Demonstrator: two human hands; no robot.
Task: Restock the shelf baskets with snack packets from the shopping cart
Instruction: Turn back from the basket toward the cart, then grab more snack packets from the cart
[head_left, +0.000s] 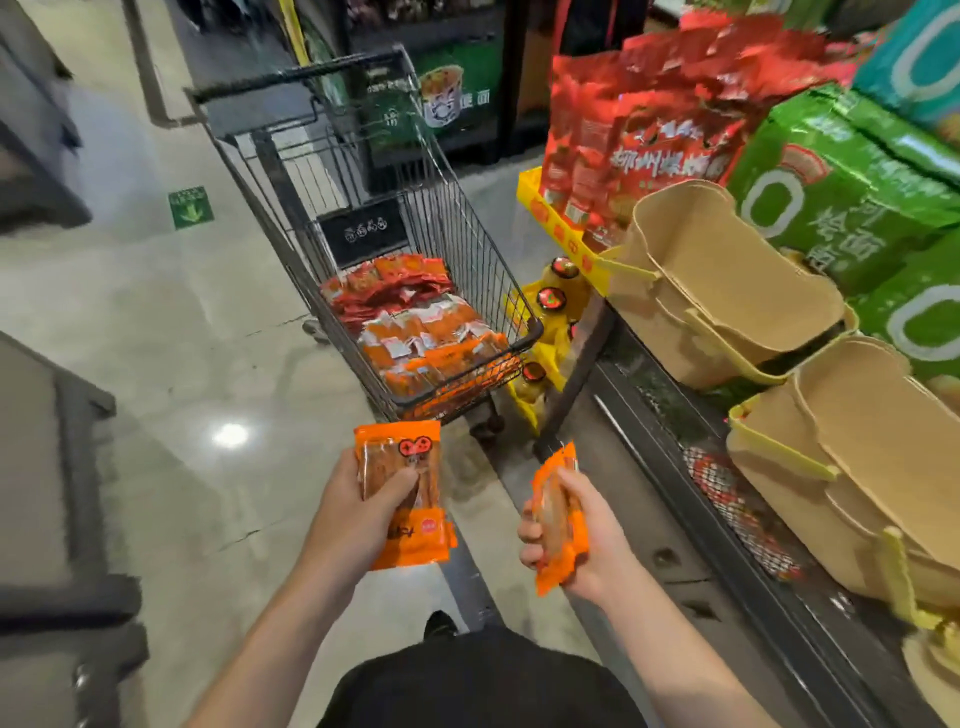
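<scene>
Shelf (691, 415) at right carries two tan baskets (727, 291), one far, one near (857, 467); no contents visible in either. Behind them stand red bags (649, 130) and green bags (841, 192). Cart (415, 249), far centre on the floor, holds a heap of orange packets (436, 348) with red packets (395, 286) behind. Left hand (358, 514) grips one orange packet (410, 499), thumb curled across its face. Right hand (576, 535) is closed round a second packet (558, 514), near the shelf edge.
</scene>
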